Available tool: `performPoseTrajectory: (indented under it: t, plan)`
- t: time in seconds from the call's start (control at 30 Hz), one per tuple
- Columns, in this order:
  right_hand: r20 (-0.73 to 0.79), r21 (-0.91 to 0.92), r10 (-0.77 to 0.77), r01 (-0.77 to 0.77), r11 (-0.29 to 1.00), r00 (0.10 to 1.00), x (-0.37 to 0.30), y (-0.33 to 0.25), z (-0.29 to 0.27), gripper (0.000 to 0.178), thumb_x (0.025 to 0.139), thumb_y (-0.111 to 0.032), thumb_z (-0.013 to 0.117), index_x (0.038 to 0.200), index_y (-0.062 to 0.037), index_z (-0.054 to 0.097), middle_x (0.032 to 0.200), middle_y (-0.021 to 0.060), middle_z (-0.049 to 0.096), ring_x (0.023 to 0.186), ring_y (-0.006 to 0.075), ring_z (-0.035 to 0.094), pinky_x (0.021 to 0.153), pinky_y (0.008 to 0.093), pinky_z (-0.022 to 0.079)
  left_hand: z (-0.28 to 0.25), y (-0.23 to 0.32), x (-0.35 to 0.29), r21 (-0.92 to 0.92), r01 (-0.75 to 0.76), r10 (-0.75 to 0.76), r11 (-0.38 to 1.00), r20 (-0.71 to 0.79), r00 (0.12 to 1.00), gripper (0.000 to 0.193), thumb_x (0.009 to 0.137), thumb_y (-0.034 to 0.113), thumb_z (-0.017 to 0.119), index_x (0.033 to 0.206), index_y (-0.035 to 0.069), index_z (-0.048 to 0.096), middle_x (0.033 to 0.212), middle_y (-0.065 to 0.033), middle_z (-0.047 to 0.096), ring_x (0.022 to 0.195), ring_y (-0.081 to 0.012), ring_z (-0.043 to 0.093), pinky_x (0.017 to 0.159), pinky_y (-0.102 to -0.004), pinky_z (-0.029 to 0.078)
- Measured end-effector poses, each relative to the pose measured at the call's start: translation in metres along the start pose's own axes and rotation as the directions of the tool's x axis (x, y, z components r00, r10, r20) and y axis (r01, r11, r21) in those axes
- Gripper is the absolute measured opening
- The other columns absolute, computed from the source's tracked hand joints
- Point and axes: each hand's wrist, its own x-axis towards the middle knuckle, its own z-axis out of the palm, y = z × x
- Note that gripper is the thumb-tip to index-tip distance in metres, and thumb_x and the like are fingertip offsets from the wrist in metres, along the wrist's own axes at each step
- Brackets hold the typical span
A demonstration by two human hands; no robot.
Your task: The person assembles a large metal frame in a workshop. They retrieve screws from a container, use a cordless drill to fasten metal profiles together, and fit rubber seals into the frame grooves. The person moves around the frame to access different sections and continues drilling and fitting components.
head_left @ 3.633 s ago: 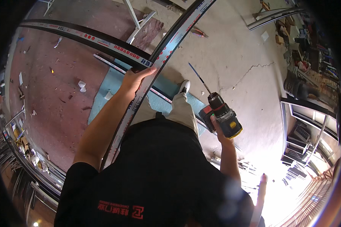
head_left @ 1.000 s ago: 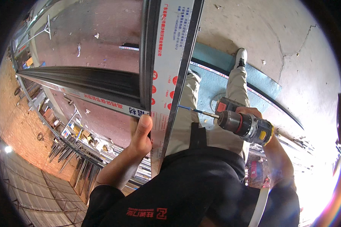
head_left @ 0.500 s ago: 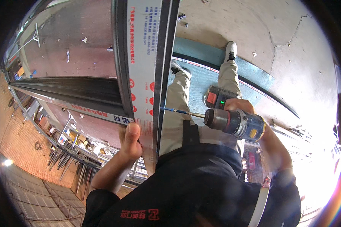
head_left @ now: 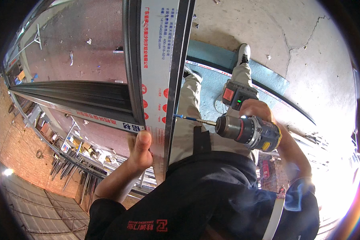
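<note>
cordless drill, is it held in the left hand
No, the right hand is wrapped around the cordless drill, while the left hand holds the dark-edged frame.

A brick wall point(head_left: 26, 154) stands left, cracked grey floor point(head_left: 264, 30) and glare point(head_left: 340, 176) right.

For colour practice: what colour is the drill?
The drill is mostly dark grey, with red and yellow accents; head view.
</note>
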Motion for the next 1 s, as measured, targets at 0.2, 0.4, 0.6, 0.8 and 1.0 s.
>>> performPoseTrajectory:
  t: [0.2, 0.4, 0.6, 0.8, 1.0]
  plan:
    - [0.021, -0.003, 0.009, -0.009, 1.0, 1.0, 0.003, -0.004, 0.0, 0.027, 0.075, -0.02, 0.074, 0.092, -0.0036, 0.06, 0.084, 0.0138, 0.063, 0.074, 0.0335, 0.064, 0.066, 0.0421, 0.052, 0.006, 0.001, 0.003, -0.11, 0.022, -0.02, 0.994, 0.024, 1.0, 0.069, 0.104, 0.052, 0.04, 0.141, -0.007, 0.043, 0.127, -0.0168, 0.061, 0.113, -0.0195, 0.062, 0.091, -0.0345, 0.053]
    - [0.032, -0.038, -0.005, 0.006, 0.999, 0.999, 0.005, -0.002, -0.003, 0.026, 0.076, -0.02, 0.072, 0.093, -0.0039, 0.06, 0.082, 0.0144, 0.062, 0.075, 0.0345, 0.064, 0.067, 0.0432, 0.052, 0.008, 0.006, 0.008, -0.036, 0.028, -0.027, 0.999, 0.015, 1.0, 0.072, 0.102, 0.054, 0.039, 0.143, -0.004, 0.039, 0.126, -0.0177, 0.06, 0.113, -0.0225, 0.062, 0.094, -0.038, 0.052]
    - [0.045, 0.041, -0.046, 0.044, 0.998, 0.998, 0.003, 0.007, 0.002, 0.028, 0.077, -0.021, 0.073, 0.093, -0.0035, 0.058, 0.081, 0.0145, 0.063, 0.075, 0.0349, 0.064, 0.067, 0.0437, 0.052, 0.004, 0.006, 0.009, 0.048, 0.026, -0.027, 0.998, 0.021, 0.999, 0.071, 0.1, 0.054, 0.039, 0.146, 0.001, 0.035, 0.118, -0.0184, 0.063, 0.105, -0.0255, 0.066, 0.089, -0.0406, 0.056]
    - [0.035, 0.007, -0.04, 0.039, 0.999, 0.999, 0.004, 0.006, 0.004, 0.026, 0.077, -0.021, 0.073, 0.091, -0.0036, 0.059, 0.082, 0.0141, 0.063, 0.076, 0.0344, 0.065, 0.067, 0.0437, 0.052, -0.003, 0.001, 0.003, 0.001, 0.053, -0.053, 0.999, 0.034, 0.998, 0.069, 0.1, 0.051, 0.042, 0.146, 0.001, 0.035, 0.122, -0.0196, 0.061, 0.108, -0.0257, 0.065, 0.09, -0.04, 0.056]
    - [0.032, -0.023, -0.031, 0.032, 0.999, 0.999, 0.007, 0.005, 0.004, 0.026, 0.078, -0.02, 0.072, 0.092, -0.0029, 0.06, 0.083, 0.0149, 0.063, 0.076, 0.0336, 0.064, 0.067, 0.0424, 0.052, -0.003, 0.001, 0.003, -0.053, 0.046, -0.042, 0.998, 0.075, 0.996, 0.067, 0.101, 0.05, 0.041, 0.145, -0.001, 0.037, 0.127, -0.0198, 0.06, 0.112, -0.0242, 0.064, 0.091, -0.0382, 0.055]
